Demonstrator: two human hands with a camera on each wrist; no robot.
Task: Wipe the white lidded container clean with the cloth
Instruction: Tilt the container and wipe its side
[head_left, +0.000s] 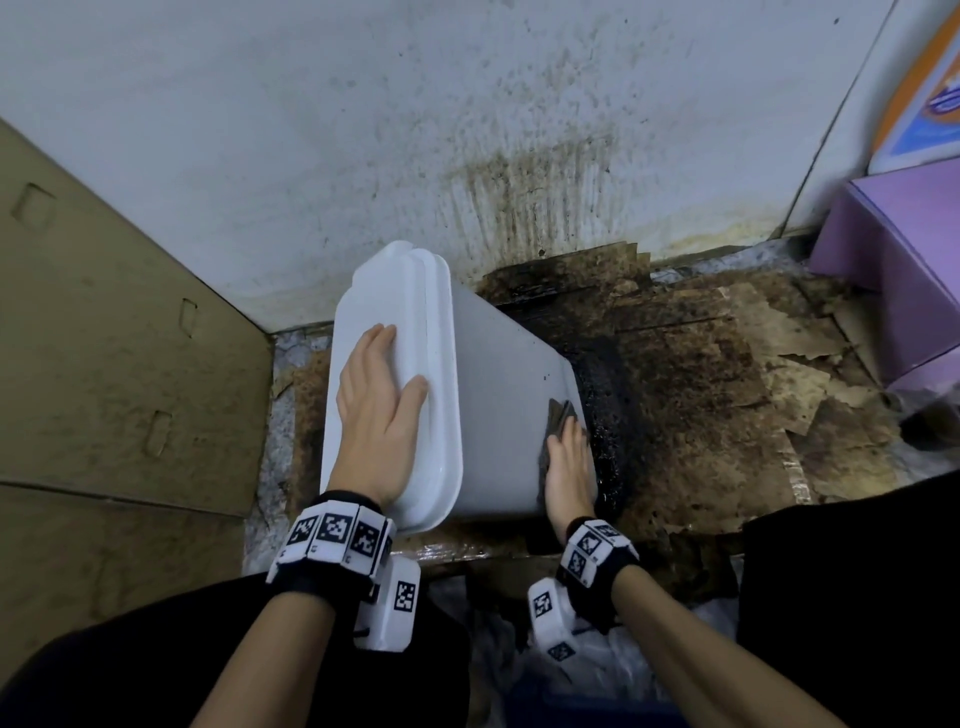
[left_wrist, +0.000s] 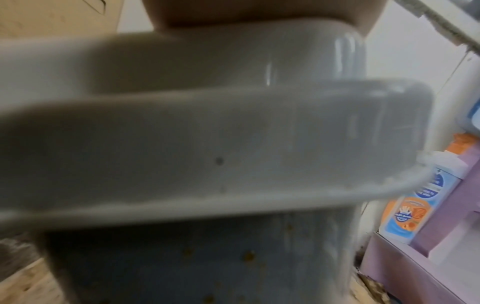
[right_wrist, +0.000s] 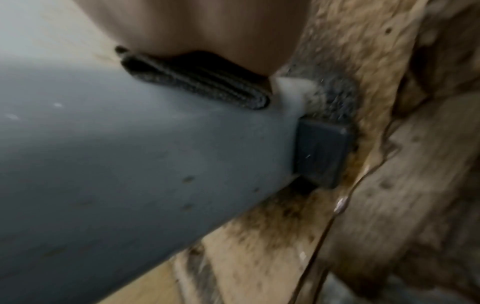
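The white lidded container (head_left: 498, 395) stands tilted toward me on stained cardboard, its lid (head_left: 395, 332) facing up and left. My left hand (head_left: 376, 410) lies flat on the lid with straight fingers and the thumb over the lid's raised edge. My right hand (head_left: 569, 467) presses a folded dark grey cloth (head_left: 558, 423) flat against the container's side wall, low down near its base. In the right wrist view the cloth (right_wrist: 197, 82) lies between my palm and the grey-looking wall (right_wrist: 130, 164), beside a dark foot pedal (right_wrist: 322, 152). The left wrist view shows the lid's rim (left_wrist: 207, 144) blurred and close.
A dirty white wall (head_left: 467, 130) rises behind the container. Brown cardboard boxes (head_left: 104, 338) stand to the left, and a purple box (head_left: 898, 270) with a printed pack behind it sits at the right. Black grime (head_left: 613, 405) covers the soaked cardboard floor beside the container's base.
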